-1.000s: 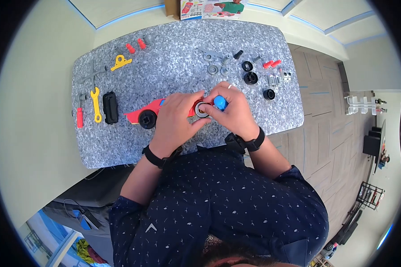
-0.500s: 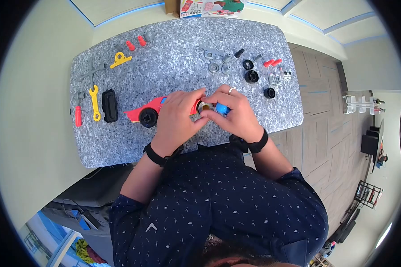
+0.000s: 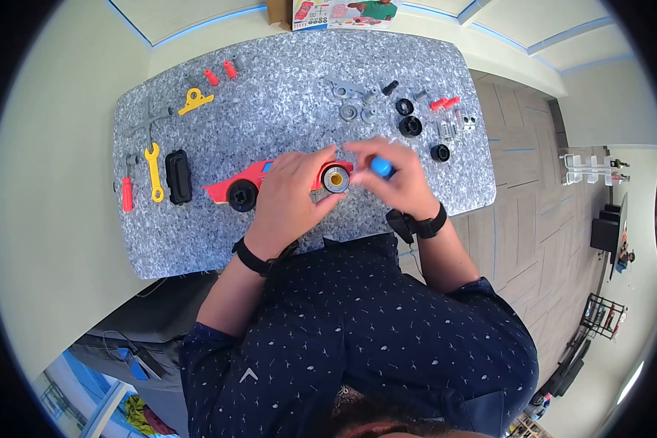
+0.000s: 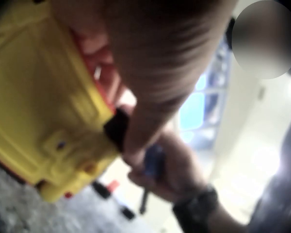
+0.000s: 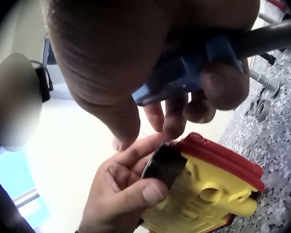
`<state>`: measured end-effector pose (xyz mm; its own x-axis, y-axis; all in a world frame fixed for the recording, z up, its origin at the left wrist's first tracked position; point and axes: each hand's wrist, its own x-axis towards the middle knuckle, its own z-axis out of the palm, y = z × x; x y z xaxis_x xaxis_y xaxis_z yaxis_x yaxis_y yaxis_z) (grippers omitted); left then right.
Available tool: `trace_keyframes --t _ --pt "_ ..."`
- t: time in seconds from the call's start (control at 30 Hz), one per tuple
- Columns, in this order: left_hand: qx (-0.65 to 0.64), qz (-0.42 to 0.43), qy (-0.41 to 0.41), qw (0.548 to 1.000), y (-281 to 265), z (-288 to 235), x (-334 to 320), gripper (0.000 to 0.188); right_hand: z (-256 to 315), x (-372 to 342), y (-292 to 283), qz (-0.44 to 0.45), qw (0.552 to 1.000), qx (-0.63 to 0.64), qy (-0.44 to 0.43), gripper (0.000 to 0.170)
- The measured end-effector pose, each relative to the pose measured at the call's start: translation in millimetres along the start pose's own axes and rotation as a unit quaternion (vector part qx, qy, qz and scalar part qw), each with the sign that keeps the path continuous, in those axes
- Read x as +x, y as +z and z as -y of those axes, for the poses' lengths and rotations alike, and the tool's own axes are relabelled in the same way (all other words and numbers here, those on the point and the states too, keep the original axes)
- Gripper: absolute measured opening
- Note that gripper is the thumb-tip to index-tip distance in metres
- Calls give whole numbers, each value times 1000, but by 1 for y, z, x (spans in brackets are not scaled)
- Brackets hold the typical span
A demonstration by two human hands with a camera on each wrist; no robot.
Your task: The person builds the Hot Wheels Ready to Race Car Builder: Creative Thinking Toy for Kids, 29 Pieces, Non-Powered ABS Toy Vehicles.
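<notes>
A red toy car (image 3: 252,176) with a yellow underside (image 5: 203,194) is gripped by my left hand (image 3: 288,191), its thumb and fingers round the black wheel (image 3: 336,178) at the car's right end. That wheel shows a silver ring and a yellow centre. Another black wheel (image 3: 241,196) is on the car's left end. Just right of the car, my right hand (image 3: 394,180) holds a blue-handled tool (image 3: 381,167); in the right wrist view its dark shaft (image 5: 271,38) points away from the car. The thumb and index finger are apart from the wheel.
Loose black wheels (image 3: 410,126), grey parts (image 3: 349,112) and red pieces (image 3: 445,104) lie at the right. A yellow wrench (image 3: 154,172), black tray-like part (image 3: 179,177), red-handled tool (image 3: 128,195) and yellow piece (image 3: 196,101) lie at the left. A printed box (image 3: 343,14) stands behind.
My right hand has drawn back to the right from the wheel with the blue-handled tool, uncovering the wheel's face. My left hand keeps its grip on the car.
</notes>
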<state>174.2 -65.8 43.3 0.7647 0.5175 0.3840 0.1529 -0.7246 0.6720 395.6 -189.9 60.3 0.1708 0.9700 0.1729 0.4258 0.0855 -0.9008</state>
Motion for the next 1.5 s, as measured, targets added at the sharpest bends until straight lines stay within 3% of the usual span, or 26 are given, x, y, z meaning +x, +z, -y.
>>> trace_keyframes --t 0.1,0.2,0.3,0.33,0.43,0.67,0.8,0.9,0.93,1.03,1.2,1.3,1.4,1.5 --pt "-4 3 9 1000 -3 -2 0 77 -27 8 -19 -166 973 -138 85 35" --pt "-8 11 8 1000 -4 -4 1 78 -54 20 -40 -169 948 -269 29 33" --pt "-8 10 8 1000 -4 -4 1 81 -62 29 -33 -87 955 -283 -6 33" --pt "-6 10 8 1000 -4 -4 1 82 -63 29 -27 -65 950 -304 6 35" --pt "-4 7 7 1000 -4 -3 1 84 -59 37 -17 -107 939 -321 61 41" --pt "-6 14 6 1000 -4 -3 1 87 -74 67 -20 -84 928 -363 35 47" --pt "-9 6 6 1000 -6 -3 0 88 -32 67 -26 -179 953 -238 -57 47" --pt "-11 12 2 1000 -5 -3 1 89 18 47 -22 -73 996 -11 44 35" --pt "-14 13 -3 1000 -6 -4 1 89 35 40 -17 -23 987 130 90 23" --pt "-16 11 -12 1000 -6 -7 3 87 45 22 -13 90 946 244 191 18" --pt "-20 8 -7 1000 -5 -5 1 85 45 16 6 98 952 184 224 16" --pt "-27 -5 2 1000 -6 -6 2 86 40 11 12 13 996 61 69 27" --pt "-61 -24 9 998 -11 -10 4 84 42 12 -3 -4 945 326 0 40" --pt "-133 -49 13 990 -12 -15 8 78 53 21 10 -50 911 394 -109 46"
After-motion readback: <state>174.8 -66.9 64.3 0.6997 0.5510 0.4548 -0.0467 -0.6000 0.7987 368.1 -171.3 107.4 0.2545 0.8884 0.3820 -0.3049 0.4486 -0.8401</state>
